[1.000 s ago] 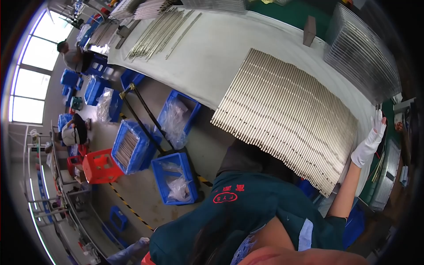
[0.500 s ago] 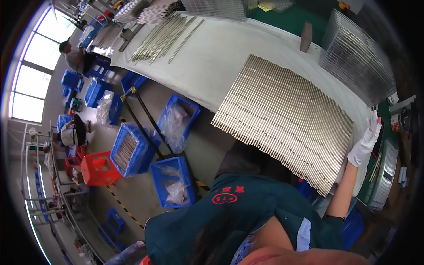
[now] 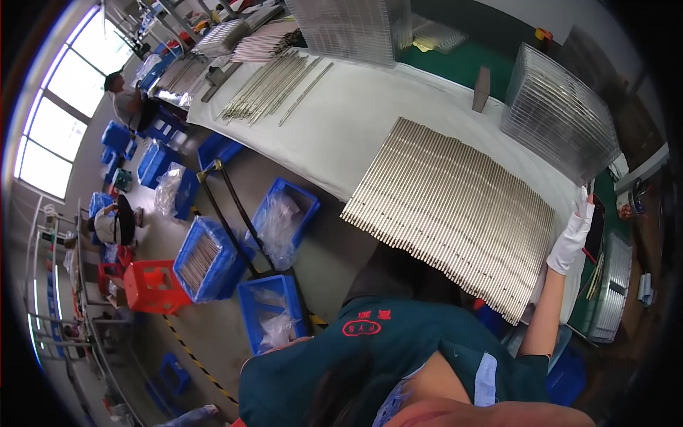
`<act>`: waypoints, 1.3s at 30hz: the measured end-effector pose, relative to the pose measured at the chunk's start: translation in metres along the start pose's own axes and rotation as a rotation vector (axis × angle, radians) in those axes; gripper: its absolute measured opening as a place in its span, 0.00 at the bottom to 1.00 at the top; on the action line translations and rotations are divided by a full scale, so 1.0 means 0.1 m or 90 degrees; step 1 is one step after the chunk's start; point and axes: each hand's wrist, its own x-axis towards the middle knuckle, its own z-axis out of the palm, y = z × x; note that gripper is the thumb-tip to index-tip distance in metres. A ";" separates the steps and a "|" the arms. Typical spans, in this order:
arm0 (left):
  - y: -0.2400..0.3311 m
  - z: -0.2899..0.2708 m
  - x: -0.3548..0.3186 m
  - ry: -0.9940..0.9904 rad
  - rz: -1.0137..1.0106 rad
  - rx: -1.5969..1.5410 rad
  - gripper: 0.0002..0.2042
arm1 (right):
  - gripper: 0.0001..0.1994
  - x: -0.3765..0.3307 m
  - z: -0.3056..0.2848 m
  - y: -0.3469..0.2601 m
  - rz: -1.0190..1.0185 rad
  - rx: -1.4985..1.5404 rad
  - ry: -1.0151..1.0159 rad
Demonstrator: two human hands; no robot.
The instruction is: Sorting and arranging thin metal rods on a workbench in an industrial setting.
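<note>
Glove-clad right hand touches one rod sheet

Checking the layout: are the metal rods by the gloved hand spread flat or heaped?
Spread flat: the metal rods lie side by side in one layer beside the right hand.

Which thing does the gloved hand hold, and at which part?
The right hand rests at the right edge of the row of metal rods; a real grasp cannot be told.
</note>
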 end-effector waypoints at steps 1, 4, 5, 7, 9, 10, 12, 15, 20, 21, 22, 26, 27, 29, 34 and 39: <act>0.00 -0.01 0.02 -0.002 0.004 0.010 0.21 | 0.23 0.01 0.02 -0.01 0.000 0.001 -0.011; 0.11 0.05 -0.02 -0.012 0.014 0.041 0.21 | 0.23 0.00 0.04 0.00 -0.009 0.026 -0.011; 0.30 -0.08 -0.05 0.137 0.005 -0.217 0.18 | 0.22 0.01 0.01 -0.03 -0.009 0.008 -0.009; 0.85 -0.48 -0.34 0.352 0.066 -0.379 0.18 | 0.20 0.01 0.00 -0.03 -0.002 -0.012 -0.003; 1.47 -0.76 -0.62 0.426 0.279 -0.402 0.18 | 0.20 0.00 -0.02 0.04 -0.016 -0.044 0.001; 1.59 -0.94 -0.73 0.333 0.448 -0.432 0.20 | 0.19 0.00 -0.02 0.07 -0.028 -0.064 0.000; 2.10 -0.98 -0.81 0.180 0.733 -0.390 0.27 | 0.18 0.00 -0.02 0.10 -0.038 -0.070 -0.014; 2.83 -1.07 -0.46 0.524 0.593 -0.179 0.25 | 0.20 0.02 0.02 0.04 -0.080 -0.100 -0.050; 3.48 -0.84 0.29 0.720 0.582 0.891 0.26 | 0.27 0.08 0.05 -0.54 -0.124 -0.197 -0.292; 3.55 -0.77 0.38 0.696 0.575 0.885 0.27 | 0.28 0.07 0.11 -0.64 -0.193 -0.194 -0.357; 3.63 -0.71 0.47 0.670 0.568 0.880 0.28 | 0.30 0.05 0.19 -0.73 -0.260 -0.189 -0.422; 3.68 -0.60 0.79 0.598 0.566 0.963 0.30 | 0.33 -0.01 0.36 -0.94 -0.399 -0.287 -0.656; 3.68 -0.60 0.77 0.586 0.537 0.989 0.30 | 0.33 -0.04 0.39 -0.92 -0.388 -0.287 -0.700; 3.70 -0.63 0.72 0.563 0.518 0.986 0.30 | 0.33 -0.08 0.43 -0.88 -0.385 -0.300 -0.777; 3.66 -0.86 0.62 0.575 0.464 0.994 0.28 | 0.32 -0.08 0.51 -0.79 -0.367 -0.250 -0.798; 3.60 -0.99 0.54 0.644 0.439 1.016 0.26 | 0.32 -0.15 0.73 -0.79 -0.414 -0.218 -0.767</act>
